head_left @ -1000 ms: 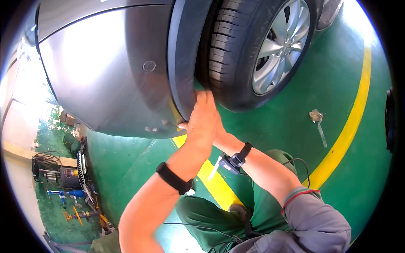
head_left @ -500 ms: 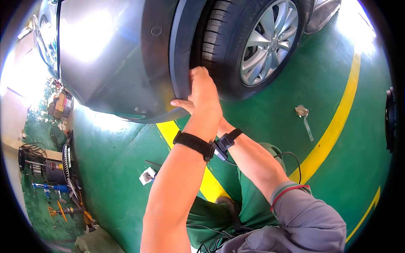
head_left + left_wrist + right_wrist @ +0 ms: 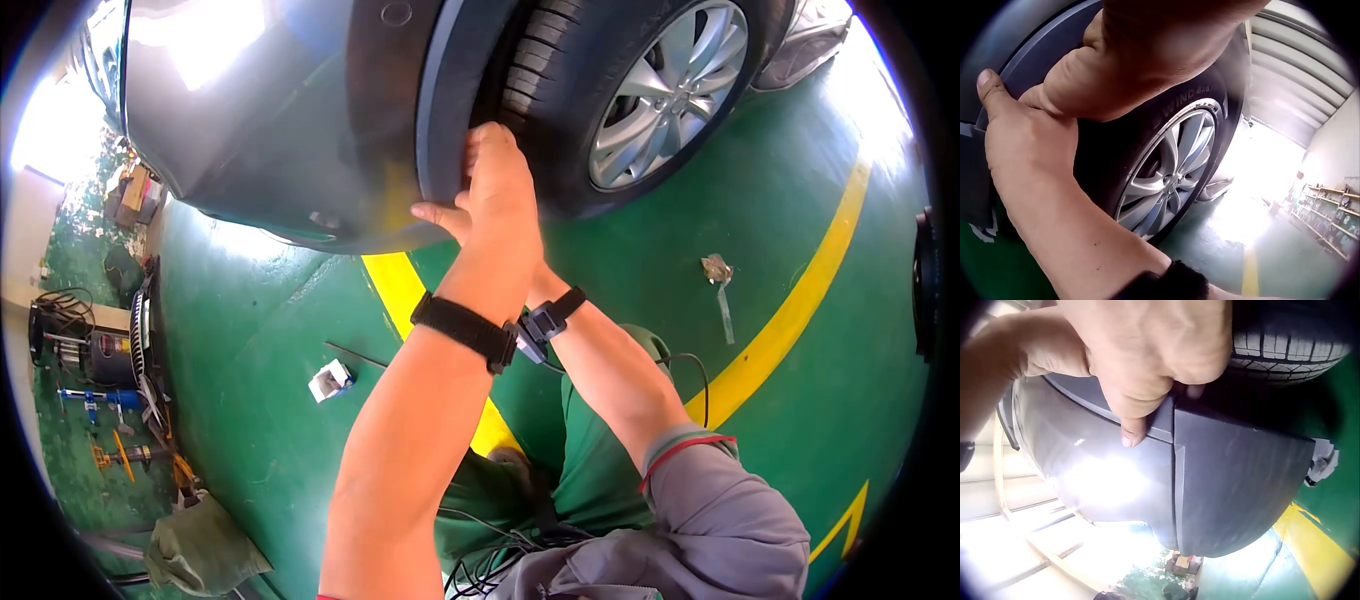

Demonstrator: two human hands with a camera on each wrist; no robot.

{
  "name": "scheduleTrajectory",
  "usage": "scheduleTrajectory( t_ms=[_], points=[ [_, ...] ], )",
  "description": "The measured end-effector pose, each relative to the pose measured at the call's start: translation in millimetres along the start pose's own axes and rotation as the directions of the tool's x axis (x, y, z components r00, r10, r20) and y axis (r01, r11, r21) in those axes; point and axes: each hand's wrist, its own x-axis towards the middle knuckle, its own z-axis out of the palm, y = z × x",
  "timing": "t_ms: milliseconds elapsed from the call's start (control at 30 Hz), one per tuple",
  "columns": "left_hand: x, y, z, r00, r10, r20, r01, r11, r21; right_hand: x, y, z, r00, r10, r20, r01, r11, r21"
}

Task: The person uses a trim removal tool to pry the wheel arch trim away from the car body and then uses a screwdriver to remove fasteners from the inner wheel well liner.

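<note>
Clamped on the wheel-arch trim (image 3: 450, 105), left hand (image 3: 505, 190) and right hand (image 3: 1154, 353) overlap, the right thumb outside the panel, presumably for counter-pressure; the tyre (image 3: 545, 65) stands just beside the grip.

One grip (image 3: 505, 190) at the dark wheel-arch trim (image 3: 447, 110)

Hands (image 3: 502, 190) at bumper edge (image 3: 443, 130), beside tire (image 3: 568, 115)

Compared with one second earlier, my hands (image 3: 502, 190) sit higher along the wheel-arch trim (image 3: 444, 112), farther from its lower corner. One thumb (image 3: 438, 214) now shows at length to their left. Below and left of them, a white box (image 3: 330, 381) comes into full view.
</note>
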Motion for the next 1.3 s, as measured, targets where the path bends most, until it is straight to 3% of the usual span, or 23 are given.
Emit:
scheduleTrajectory(
  t_ms=[167, 267, 400, 433, 467, 533, 567, 633, 767, 1133, 1200, 1233, 1267, 1300],
  points=[
    [18, 10, 6, 0.997, -0.020, 0.068, 0.015, 0.998, 0.069, 0, -8, 2, 0.995, 0.099, -0.027, -0.097, 0.994, 0.053],
    [16, 4, 0, 0.996, 0.016, 0.085, -0.023, 0.997, 0.079, -8, -22, 4, 0.963, 0.258, -0.082, -0.241, 0.955, 0.172],
    [5, -3, 1, 0.991, 0.136, -0.010, -0.136, 0.989, -0.050, -6, -55, 7, 0.819, 0.558, -0.136, -0.453, 0.774, 0.443],
    [-7, 7, 8, 0.991, -0.064, -0.121, 0.057, 0.996, -0.065, -4, -61, 11, 0.781, 0.609, -0.138, -0.481, 0.727, 0.490],
    [0, 7, 10, 0.998, 0.018, -0.060, -0.017, 1.000, 0.014, 0, -65, 14, 0.749, 0.647, -0.141, -0.500, 0.692, 0.521],
    [7, 10, 16, 0.999, 0.029, -0.019, -0.029, 0.999, 0.041, 6, -69, 21, 0.721, 0.674, -0.160, -0.516, 0.676, 0.527],
    [11, 11, 17, 1.000, 0.022, -0.010, -0.022, 0.999, 0.042, 10, -66, 24, 0.717, 0.679, -0.157, -0.527, 0.675, 0.516],
    [17, 13, 21, 1.000, 0.000, 0.001, 0.000, 0.999, 0.038, 11, -65, 33, 0.708, 0.632, -0.315, -0.502, 0.765, 0.404],
    [29, 20, 31, 0.999, -0.032, 0.013, 0.032, 0.999, 0.033, 15, -66, 40, 0.697, 0.612, -0.373, -0.531, 0.791, 0.305],
    [44, 39, 35, 0.995, -0.102, 0.002, 0.102, 0.995, 0.018, 10, -18, 28, 0.846, 0.413, -0.337, -0.378, 0.911, 0.165],
    [48, 56, 38, 0.955, -0.276, -0.106, 0.281, 0.959, 0.029, 10, -3, 24, 0.880, 0.356, -0.316, -0.328, 0.934, 0.140],
    [63, 74, 36, 0.954, -0.280, -0.106, 0.284, 0.959, 0.023, 10, 2, 22, 0.893, 0.333, -0.303, -0.308, 0.943, 0.130],
    [86, 99, 30, 0.954, -0.300, -0.028, 0.290, 0.889, 0.354, 9, 5, 20, 0.905, 0.311, -0.291, -0.287, 0.950, 0.120],
    [98, 111, 26, 0.939, -0.342, 0.042, 0.235, 0.726, 0.646, 7, 8, 17, 0.915, 0.291, -0.281, -0.270, 0.956, 0.112]
  ],
)
